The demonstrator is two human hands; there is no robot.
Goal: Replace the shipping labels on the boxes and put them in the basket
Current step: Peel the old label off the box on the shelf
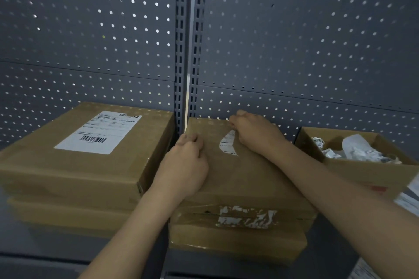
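An open brown cardboard carton (353,174) stands at the right on the dark grey metal shelf (328,233), and inside it lies a heap of crumpled white and grey paper scraps (358,149). Just left of it is a stack of flat brown cardboard boxes, and both hands are on the top box (244,176). The right hand (251,133) has its grip closed on the upper end of a torn white label strip (227,144), which lies partly lifted on the box top beside the knuckles. The left hand (186,163) rests on the same box near its left edge with its fingers curled; I cannot tell whether its grip holds anything. The box beneath (226,242) shows ragged white label residue (247,216) along its front side. Further left, touching or nearly touching this stack, a second stack of flat brown boxes (45,165) carries an intact white rectangular shipping label with barcodes (99,133) on its top face. A grey perforated back panel (294,40) rises behind everything.
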